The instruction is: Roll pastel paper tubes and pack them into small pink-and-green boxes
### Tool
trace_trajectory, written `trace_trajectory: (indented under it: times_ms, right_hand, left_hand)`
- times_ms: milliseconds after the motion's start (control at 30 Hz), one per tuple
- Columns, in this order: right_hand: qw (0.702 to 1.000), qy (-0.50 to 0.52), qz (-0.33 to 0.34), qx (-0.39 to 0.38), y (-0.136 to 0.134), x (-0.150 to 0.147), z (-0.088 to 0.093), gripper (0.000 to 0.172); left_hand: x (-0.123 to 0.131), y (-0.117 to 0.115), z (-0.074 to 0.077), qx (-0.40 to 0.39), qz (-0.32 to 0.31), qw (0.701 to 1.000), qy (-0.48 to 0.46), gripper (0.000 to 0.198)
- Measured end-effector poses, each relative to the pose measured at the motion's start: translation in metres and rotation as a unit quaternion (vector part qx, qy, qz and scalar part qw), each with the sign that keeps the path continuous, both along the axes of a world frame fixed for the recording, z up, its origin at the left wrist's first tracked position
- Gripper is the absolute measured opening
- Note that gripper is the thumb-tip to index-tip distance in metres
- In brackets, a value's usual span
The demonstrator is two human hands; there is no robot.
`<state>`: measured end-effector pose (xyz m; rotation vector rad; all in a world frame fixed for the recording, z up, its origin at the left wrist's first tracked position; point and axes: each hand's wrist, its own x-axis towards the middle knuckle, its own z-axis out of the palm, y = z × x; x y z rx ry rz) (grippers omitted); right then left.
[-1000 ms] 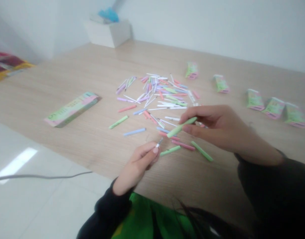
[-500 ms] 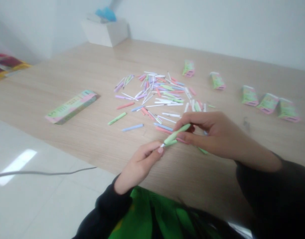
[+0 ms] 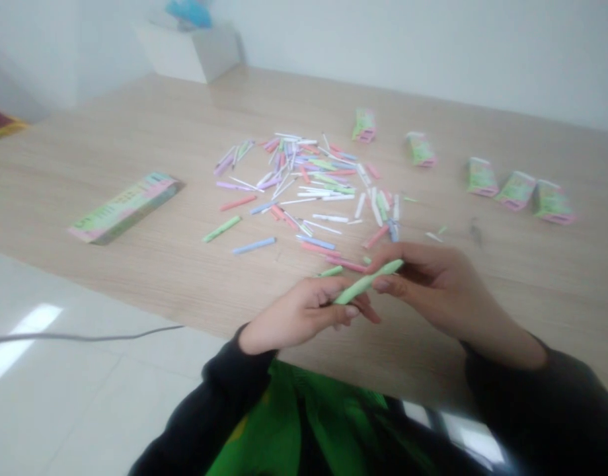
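Above the table's near side, a light green pen (image 3: pixel 367 284) slants up to the right between my hands. My right hand (image 3: pixel 427 274) pinches its upper part between thumb and fingers. The lower end rests in the curled fingers and thumb of my left hand (image 3: pixel 304 314), which hide its tip. Just beyond my left hand lies a short green pen piece (image 3: pixel 330 271). Pink pen pieces (image 3: pixel 346 264) lie close to my right fingertips. Farther back spreads a loose pile of white sticks and pastel pen parts (image 3: pixel 308 175).
A long green-and-pink carton (image 3: pixel 125 208) lies at the left. Several small green-and-pink boxes (image 3: pixel 482 177) stand apart at the back right. A white box with blue stuff on top (image 3: pixel 190 49) is by the wall. A cable (image 3: pixel 86 337) crosses the floor.
My left hand has moved right, up to the green pen. The white stick with a dark end that showed at its fingertips is out of sight. The camera view has shifted slightly.
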<state>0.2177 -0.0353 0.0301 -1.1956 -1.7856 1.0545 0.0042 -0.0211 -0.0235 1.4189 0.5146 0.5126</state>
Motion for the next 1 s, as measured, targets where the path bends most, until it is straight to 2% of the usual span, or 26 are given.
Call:
trace_trajectory:
  times_ms: [100,200,300,433,533,633,733,800,900,933,1000]
  right_hand:
    - [1.0,0.005,-0.012,-0.001,-0.007,0.007,-0.006,0.015]
    - [1.0,0.009,-0.024,0.012,-0.011,0.012,-0.013,0.013]
    - [0.999,0.033,-0.042,0.004,-0.012,0.016,-0.021,0.015]
    - [0.995,0.064,-0.073,0.004,-0.012,0.02,-0.029,0.02]
    - [0.992,0.091,-0.09,0.02,-0.013,0.024,-0.028,0.022]
    - [0.986,0.122,-0.107,0.03,-0.016,0.026,-0.028,0.016]
    - [0.978,0.173,-0.11,0.051,-0.017,0.025,-0.036,0.011]
    - [0.973,0.2,-0.102,0.06,-0.017,0.024,-0.043,0.009]
    - [0.974,0.197,-0.098,0.055,-0.019,0.021,-0.049,0.005]
    - [0.975,0.194,-0.099,0.053,-0.019,0.02,-0.05,0.004]
    - [0.975,0.192,-0.101,0.053,-0.02,0.019,-0.05,0.004]
  left_hand:
    - [0.008,-0.002,0.0,0.045,0.033,0.998,0.028,0.016]
    - [0.014,-0.005,0.003,0.057,0.037,0.996,0.063,0.019]
    - [0.015,-0.008,0.006,0.005,0.033,0.998,0.056,0.027]
    - [0.013,-0.009,0.004,-0.118,-0.013,0.992,-0.032,0.032]
    - [0.018,-0.007,0.002,-0.095,-0.016,0.995,-0.039,0.029]
    - [0.027,-0.005,0.001,-0.066,0.037,0.997,-0.027,0.021]
    - [0.033,-0.003,-0.001,-0.093,0.1,0.99,-0.026,0.022]
    - [0.032,-0.001,-0.004,-0.134,0.062,0.989,-0.021,0.028]
    - [0.026,0.003,-0.008,-0.211,-0.06,0.975,-0.023,0.048]
    - [0.025,0.003,-0.01,-0.236,-0.082,0.968,-0.031,0.052]
    - [0.023,0.004,-0.013,-0.256,-0.072,0.963,-0.051,0.051]
